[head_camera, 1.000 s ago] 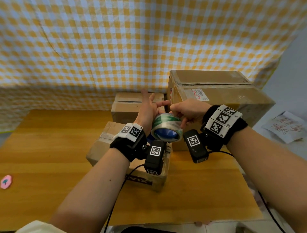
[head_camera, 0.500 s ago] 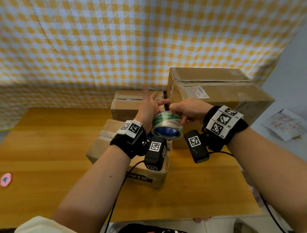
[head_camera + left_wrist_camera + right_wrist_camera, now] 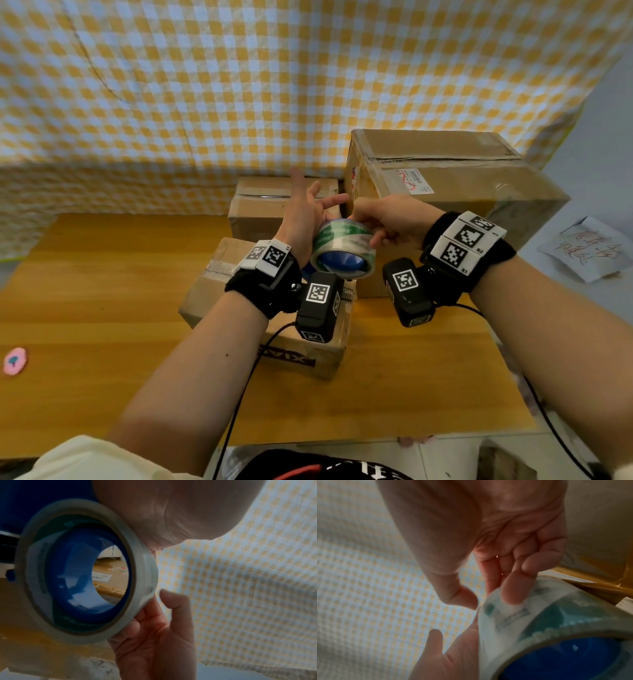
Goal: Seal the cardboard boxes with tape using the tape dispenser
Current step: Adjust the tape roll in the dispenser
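Two hands on clear tape roll with blue dispenser core (image 3: 343, 251): your left hand (image 3: 305, 219) props it, fingers splayed; right hand (image 3: 383, 219) apparently pinching tape end. Next: peel free, reach small brown cardboard box (image 3: 274, 329).

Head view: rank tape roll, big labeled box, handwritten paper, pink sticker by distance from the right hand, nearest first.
1. tape roll: at the right hand, fingers on it.
2. big labeled box: just behind the hand.
3. handwritten paper: far right, off the table.
4. pink sticker: far left table edge.
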